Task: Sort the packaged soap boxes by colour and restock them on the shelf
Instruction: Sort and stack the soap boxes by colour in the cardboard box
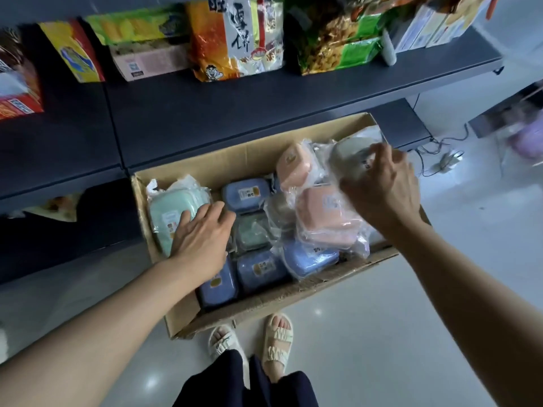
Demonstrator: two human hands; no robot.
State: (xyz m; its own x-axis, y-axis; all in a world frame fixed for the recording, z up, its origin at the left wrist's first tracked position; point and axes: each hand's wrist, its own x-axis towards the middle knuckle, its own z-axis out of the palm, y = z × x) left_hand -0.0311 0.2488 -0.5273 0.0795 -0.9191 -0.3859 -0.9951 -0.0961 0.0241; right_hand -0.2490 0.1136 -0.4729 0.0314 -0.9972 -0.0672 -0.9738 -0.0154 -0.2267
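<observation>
Dark shelf [264, 113] above pale floor; cardboard carton [205, 168] lying below it, likely staged for sorting. Left hand [202, 236], fingers spread flat, is pressing the mint soap box [170, 210] at the carton's left end. Right hand [385, 189] is pinching a grey wrapped soap box [349, 157] above pink soap boxes [326, 218]; blue ones [258, 268] are lying along the near side.

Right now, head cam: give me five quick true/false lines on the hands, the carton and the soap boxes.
1. The left hand rests on a mint-green soap box. True.
2. The right hand is idle and holds nothing. False: it grips a grey-white wrapped soap box.
3. The cardboard carton stands on the floor. True.
4. Every soap box in the carton is blue. False: pink soap boxes and green ones lie there too.
5. The dark shelf above the carton holds snack bags. True.
</observation>
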